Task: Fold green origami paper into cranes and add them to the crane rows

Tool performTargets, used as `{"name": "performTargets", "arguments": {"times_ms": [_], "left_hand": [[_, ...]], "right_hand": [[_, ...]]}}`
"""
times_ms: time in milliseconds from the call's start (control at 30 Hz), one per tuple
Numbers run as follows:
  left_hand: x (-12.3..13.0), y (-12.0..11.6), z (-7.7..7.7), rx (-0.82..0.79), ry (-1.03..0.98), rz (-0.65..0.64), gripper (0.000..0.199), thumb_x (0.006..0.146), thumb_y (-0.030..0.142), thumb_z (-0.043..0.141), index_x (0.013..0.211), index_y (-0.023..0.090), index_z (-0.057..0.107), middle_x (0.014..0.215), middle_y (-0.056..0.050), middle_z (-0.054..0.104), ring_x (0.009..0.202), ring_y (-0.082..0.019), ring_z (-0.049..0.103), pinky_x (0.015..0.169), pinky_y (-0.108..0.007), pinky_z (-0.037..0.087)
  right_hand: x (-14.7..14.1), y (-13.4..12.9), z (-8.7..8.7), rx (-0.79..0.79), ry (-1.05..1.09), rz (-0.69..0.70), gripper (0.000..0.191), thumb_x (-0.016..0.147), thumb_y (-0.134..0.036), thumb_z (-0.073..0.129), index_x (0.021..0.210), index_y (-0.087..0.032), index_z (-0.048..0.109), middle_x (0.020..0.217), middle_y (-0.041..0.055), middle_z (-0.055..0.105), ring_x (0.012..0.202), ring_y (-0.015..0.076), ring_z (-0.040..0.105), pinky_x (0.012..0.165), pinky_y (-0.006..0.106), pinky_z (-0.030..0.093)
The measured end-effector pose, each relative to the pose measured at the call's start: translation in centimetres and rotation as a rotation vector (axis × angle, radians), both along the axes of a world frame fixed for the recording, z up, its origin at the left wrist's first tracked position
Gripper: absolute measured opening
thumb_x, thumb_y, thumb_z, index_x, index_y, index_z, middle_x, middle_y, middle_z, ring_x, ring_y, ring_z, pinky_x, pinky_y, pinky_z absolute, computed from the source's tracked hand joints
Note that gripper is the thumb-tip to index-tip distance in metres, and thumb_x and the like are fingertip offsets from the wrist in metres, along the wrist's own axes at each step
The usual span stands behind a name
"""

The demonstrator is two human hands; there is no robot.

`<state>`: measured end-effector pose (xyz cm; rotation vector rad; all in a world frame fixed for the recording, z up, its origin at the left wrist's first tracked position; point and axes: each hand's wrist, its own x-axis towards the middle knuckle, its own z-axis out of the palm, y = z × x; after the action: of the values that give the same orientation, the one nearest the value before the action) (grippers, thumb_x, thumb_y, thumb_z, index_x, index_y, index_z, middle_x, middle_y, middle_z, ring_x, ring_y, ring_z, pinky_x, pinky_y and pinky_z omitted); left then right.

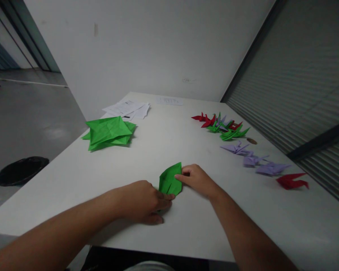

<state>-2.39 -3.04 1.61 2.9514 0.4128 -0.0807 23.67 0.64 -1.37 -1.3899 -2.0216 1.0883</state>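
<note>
- Far off to the left of the fingers, a black-lined bin (22,171) can be seen on the floor, past the edge of the white table (115,165).
- Beyond the left fingers, a pile of folded green paper (109,131) is stacked loosely, probably parked there so it's out of the forearms' way. Printed sheets (127,108) are spread behind it.
- Left hand (142,199): fingers loosely curled, thumb spread apart from them. The paper's near edge is pressed down by the fingertips, likely so it won't slide. Whether anything is tucked under them can't be told, since that corner is covered by the hand itself.
- The green piece (169,182) is found right between both hands, tilted a bit, creases showing.
- Right hand (196,178): nearly closed, the right edge being pinched with the thumb on top, seemingly to steady it.
- Beyond the right fingers, a mixed cluster of paper cranes (228,131) is bunched up, with a small round disc (251,141) beside it.
- Further right, purple cranes (272,168) and a red crane (291,181) are lined up near the blinds (299,86), well apart from the fingers, so nothing there gets bumped, imo.
</note>
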Motion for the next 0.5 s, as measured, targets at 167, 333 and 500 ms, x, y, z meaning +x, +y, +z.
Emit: {"name": "performTargets", "arguments": {"times_ms": [167, 333, 500], "left_hand": [[-0.07, 0.05, -0.06, -0.01, -0.023, -0.004, 0.048, 0.094, 0.047, 0.063, 0.137, 0.023, 0.06, 0.145, -0.01, 0.063, 0.081, -0.026, 0.077, 0.063, -0.038, 0.056], [-0.19, 0.13, -0.05, -0.035, -0.037, -0.003, 0.049, 0.095, 0.046, 0.062, 0.138, 0.024, 0.06, 0.142, -0.011, 0.065, 0.083, -0.026, 0.077, 0.065, -0.038, 0.057], [-0.15, 0.09, 0.09, -0.039, -0.032, -0.013, 0.047, 0.094, 0.046, 0.064, 0.135, 0.024, 0.061, 0.142, -0.01, 0.066, 0.084, -0.027, 0.077, 0.065, -0.038, 0.057]], "right_hand": [[0.05, 0.23, -0.31, -0.005, 0.008, -0.005, 0.041, 0.089, -0.047, 0.065, 0.062, -0.017, 0.062, 0.059, -0.002, 0.051, 0.057, 0.013, 0.044, 0.052, 0.025, 0.033], [0.06, 0.44, -0.26, 0.053, 0.035, -0.05, 0.047, 0.092, -0.052, 0.06, 0.059, -0.019, 0.054, 0.058, -0.004, 0.041, 0.058, 0.0127, 0.038, 0.054, 0.026, 0.029], [0.13, 0.59, -0.12, 0.147, 0.077, -0.092, 0.048, 0.092, -0.053, 0.06, 0.059, -0.02, 0.051, 0.061, -0.004, 0.039, 0.061, 0.0136, 0.039, 0.058, 0.028, 0.03]]}}
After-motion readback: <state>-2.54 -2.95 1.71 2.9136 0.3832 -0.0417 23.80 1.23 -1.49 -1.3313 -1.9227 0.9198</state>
